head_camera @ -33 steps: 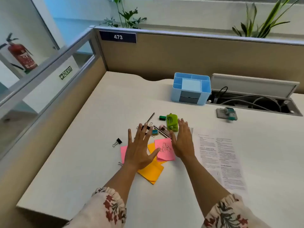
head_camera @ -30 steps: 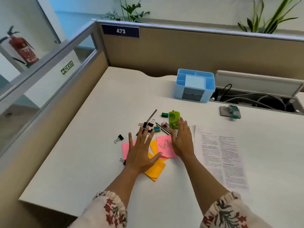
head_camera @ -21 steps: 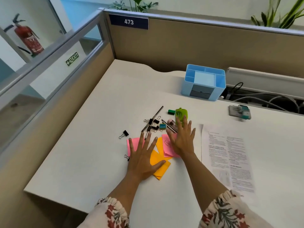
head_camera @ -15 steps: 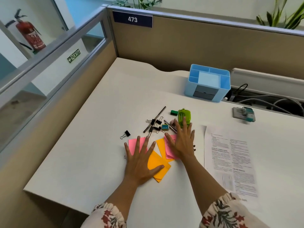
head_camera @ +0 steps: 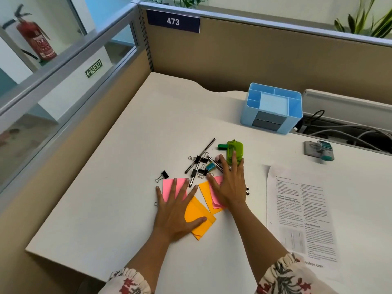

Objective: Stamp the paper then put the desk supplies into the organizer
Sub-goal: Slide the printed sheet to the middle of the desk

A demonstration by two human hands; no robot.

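My left hand lies flat with spread fingers on a pink sticky note and an orange one. My right hand lies flat on another pink note and orange note, its fingertips touching a green stapler-like tool. Pens, black binder clips and a small green piece lie scattered beyond the hands. The printed paper lies to the right. A stamp sits far right. The blue organizer stands at the back.
An open cable tray with wires runs along the back right. Beige partition walls close the desk at the back and left. One binder clip lies apart to the left. The desk's front edge is near my sleeves.
Both hands have lowered and now press flat on the sticky notes, the left one drawn slightly toward me. The view has shifted so the desk items sit further right.
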